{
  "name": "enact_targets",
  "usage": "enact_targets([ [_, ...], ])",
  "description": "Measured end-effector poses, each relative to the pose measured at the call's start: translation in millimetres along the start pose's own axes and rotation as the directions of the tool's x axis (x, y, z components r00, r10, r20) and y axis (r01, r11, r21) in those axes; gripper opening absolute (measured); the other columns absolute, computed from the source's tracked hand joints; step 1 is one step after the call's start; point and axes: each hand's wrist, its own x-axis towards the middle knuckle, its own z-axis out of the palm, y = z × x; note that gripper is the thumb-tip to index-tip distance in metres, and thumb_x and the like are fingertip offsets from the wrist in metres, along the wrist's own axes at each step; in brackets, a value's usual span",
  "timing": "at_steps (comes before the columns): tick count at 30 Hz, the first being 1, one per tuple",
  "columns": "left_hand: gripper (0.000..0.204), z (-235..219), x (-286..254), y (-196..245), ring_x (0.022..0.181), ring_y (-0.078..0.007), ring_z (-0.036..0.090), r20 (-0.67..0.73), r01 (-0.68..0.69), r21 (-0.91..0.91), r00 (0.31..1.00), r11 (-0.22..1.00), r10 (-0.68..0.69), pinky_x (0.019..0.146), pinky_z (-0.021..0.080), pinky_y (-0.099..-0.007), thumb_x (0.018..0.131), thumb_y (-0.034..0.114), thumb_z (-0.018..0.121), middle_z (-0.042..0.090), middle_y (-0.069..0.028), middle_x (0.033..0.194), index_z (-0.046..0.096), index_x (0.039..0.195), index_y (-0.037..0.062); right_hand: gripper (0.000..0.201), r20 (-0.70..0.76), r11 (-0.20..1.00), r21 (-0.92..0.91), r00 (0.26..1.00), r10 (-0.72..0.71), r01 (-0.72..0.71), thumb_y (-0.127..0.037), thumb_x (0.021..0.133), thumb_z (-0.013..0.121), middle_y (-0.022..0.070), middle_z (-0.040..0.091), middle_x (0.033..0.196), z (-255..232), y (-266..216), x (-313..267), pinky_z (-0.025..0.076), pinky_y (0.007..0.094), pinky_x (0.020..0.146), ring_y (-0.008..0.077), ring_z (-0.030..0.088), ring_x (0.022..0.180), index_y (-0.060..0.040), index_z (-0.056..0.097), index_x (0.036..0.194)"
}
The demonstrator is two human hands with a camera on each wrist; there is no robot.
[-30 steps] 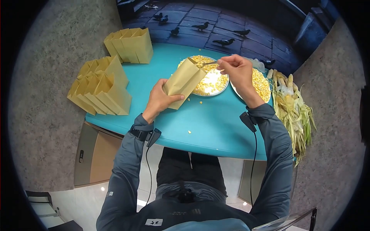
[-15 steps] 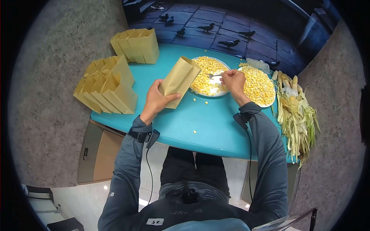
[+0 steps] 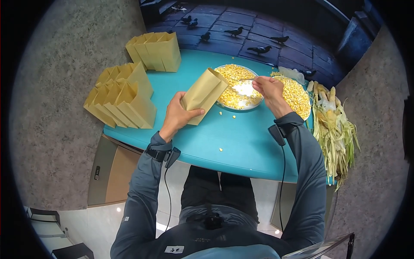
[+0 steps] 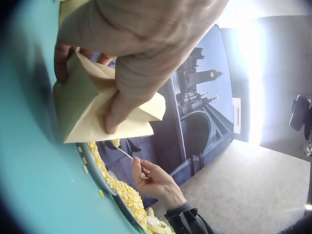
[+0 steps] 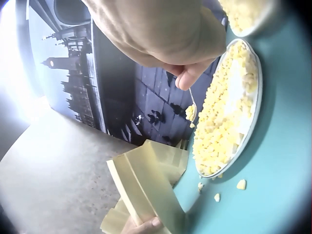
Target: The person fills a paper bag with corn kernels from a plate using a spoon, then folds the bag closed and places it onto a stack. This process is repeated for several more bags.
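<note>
In the head view my left hand (image 3: 176, 114) grips a tan paper bag (image 3: 205, 96) around its lower part, thumb across the front. The bag tilts with its mouth toward the plate. My right hand (image 3: 271, 93) pinches a thin metal spoon (image 3: 246, 79) by its handle, above the plate (image 3: 246, 89) of yellow corn kernels. Several corn kernels (image 5: 190, 113) sit in the spoon's bowl, as the right wrist view shows, with the bowl raised off the pile. The left wrist view has the bag's folded base (image 4: 83, 107) toward the camera, hiding its inside.
Open paper bags (image 3: 123, 99) stand in rows at the left, with another group (image 3: 157, 52) behind. A second plate of corn kernels (image 3: 296, 97) lies right of the first, beside corn husks and cobs (image 3: 331, 125). Loose kernels (image 3: 234, 116) dot the teal table (image 3: 207, 146).
My right hand went from the bag's mouth down to the plate's kernels, then lifted the spoon with kernels in it. My left hand kept hold of the bag, its tilt shifting slightly.
</note>
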Motion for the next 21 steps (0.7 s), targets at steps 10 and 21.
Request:
enact_targets([
  [10,0.086,31,3,18,0.109,-0.027,0.073,0.054,0.024,-0.067,0.998,0.997,-0.02,0.095,0.06,-0.0386,0.07,0.032,0.104,0.071,-0.018,0.122,0.058,0.134,-0.0027,0.009,0.317,0.845,-0.216,0.853,-0.414,0.49,-0.003,0.095,0.08,0.0102,0.078,0.086,11,-61,-63,0.064,0.0291,0.073,0.0175,0.078,0.082,0.004,0.076,0.1],
  [21,0.081,15,-7,9,0.109,-0.0252,0.073,-0.006,-0.034,-0.128,0.999,0.991,0.033,0.094,0.06,-0.0374,0.072,0.031,0.103,0.072,-0.0177,0.121,0.059,0.132,-0.003,0.008,0.097,0.547,-0.699,0.819,-0.565,0.46,-0.008,0.087,0.081,0.0132,0.078,0.075,-35,13,42,0.06,0.0349,0.068,0.0212,0.078,0.07,-0.0004,0.079,0.09],
])
